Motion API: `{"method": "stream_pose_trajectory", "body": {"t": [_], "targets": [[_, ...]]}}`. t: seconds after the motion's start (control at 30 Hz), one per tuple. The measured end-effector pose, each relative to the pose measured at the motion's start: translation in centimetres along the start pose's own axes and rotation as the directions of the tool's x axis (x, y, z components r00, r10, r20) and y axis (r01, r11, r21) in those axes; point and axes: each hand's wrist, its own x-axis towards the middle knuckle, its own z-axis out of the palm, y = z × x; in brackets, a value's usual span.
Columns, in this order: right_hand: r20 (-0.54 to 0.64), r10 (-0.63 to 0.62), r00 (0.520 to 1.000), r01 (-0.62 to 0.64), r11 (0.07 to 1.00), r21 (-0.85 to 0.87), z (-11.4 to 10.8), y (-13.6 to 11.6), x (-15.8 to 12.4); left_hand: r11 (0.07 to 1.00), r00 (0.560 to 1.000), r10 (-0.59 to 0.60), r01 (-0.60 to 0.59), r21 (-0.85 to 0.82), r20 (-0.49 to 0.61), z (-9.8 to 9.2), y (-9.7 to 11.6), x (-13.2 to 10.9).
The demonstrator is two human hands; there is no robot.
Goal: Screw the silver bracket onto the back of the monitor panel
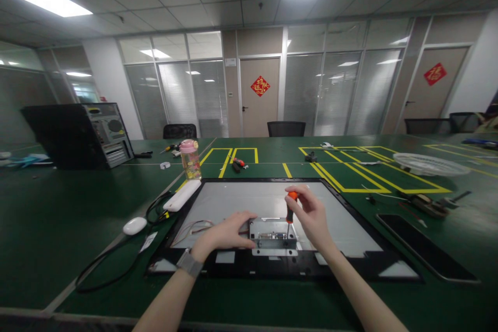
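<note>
A fastening step seems to be in hand at the metal bracket (272, 225), which lies on the back of the flat display panel (237, 194), near its close edge; whether a screw is being driven in or backed out cannot be told. The orange-and-black screwdriver (290, 212) is held nearly upright, its shaft lowered to the bracket's right end, with its handle pinched between the thumb and fingers of the right hand (311, 212), which is arched above. The left hand (229, 231) is laid low from the other side, thumb and fingers spread around the bracket's left end; how firmly it is pressed cannot be judged. For the next move, a steady turn under light downward pressure would be called for, with the bracket kept braced.
</note>
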Motion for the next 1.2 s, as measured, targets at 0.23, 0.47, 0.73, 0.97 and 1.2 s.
{"method": "stream_pose_trajectory", "body": {"t": [0.23, 0.47, 0.73, 0.97, 1.2], "targets": [[-0.055, 0.158, 0.986, -0.149, 0.979, 0.139, -0.10, 0.23, 0.29, 1.000, 1.000, -0.007, 0.007, 0.005, 0.001, 0.02, 0.07, -0.02], [0.074, 0.266, 0.961, -0.272, 0.863, 0.425, 0.08, -0.26, 0.47, 1.000, 1.000, -0.001, 0.001, 0.001, -0.002, 0.01, 0.13, -0.05], [0.028, 0.231, 0.973, -0.228, 0.928, 0.294, 0.02, 0.57, 0.32, 1.000, 1.000, -0.010, 0.010, 0.003, -0.007, 0.00, 0.11, -0.02], [0.069, 0.274, 0.959, -0.280, 0.897, 0.340, 0.10, -0.09, 0.38, 1.000, 1.000, -0.008, 0.008, -0.005, -0.002, -0.08, 0.15, -0.13], [0.015, 0.260, 0.966, -0.251, 0.913, 0.321, 0.02, 0.32, 0.47, 1.000, 1.000, -0.014, 0.014, -0.005, -0.012, 0.03, 0.22, -0.09]]}}
